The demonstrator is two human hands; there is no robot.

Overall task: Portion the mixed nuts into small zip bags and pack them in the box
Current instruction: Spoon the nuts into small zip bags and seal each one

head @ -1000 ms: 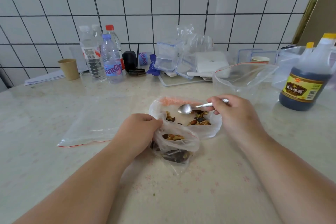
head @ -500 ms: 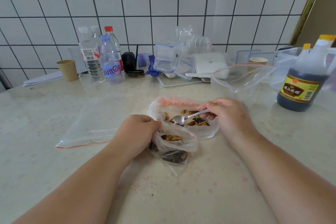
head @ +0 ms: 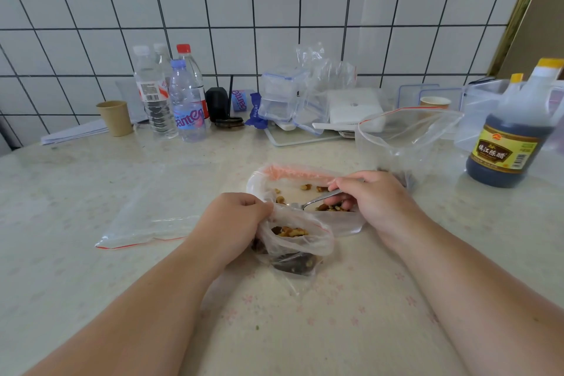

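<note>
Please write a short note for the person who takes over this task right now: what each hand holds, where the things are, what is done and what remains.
Left hand: grips the rim of the small zip bag, holding it open on the table; it is partly filled with nuts.
Right hand: holds the spoon, bowl down inside the big nut bag just behind.
An empty flat zip bag lies to the left; an open zip bag stands behind the right hand.
Done: first portion started.
Left: finish filling, seal, fill further bags, pack them in the box. Which container at the back is meant, I cannot tell.
</note>
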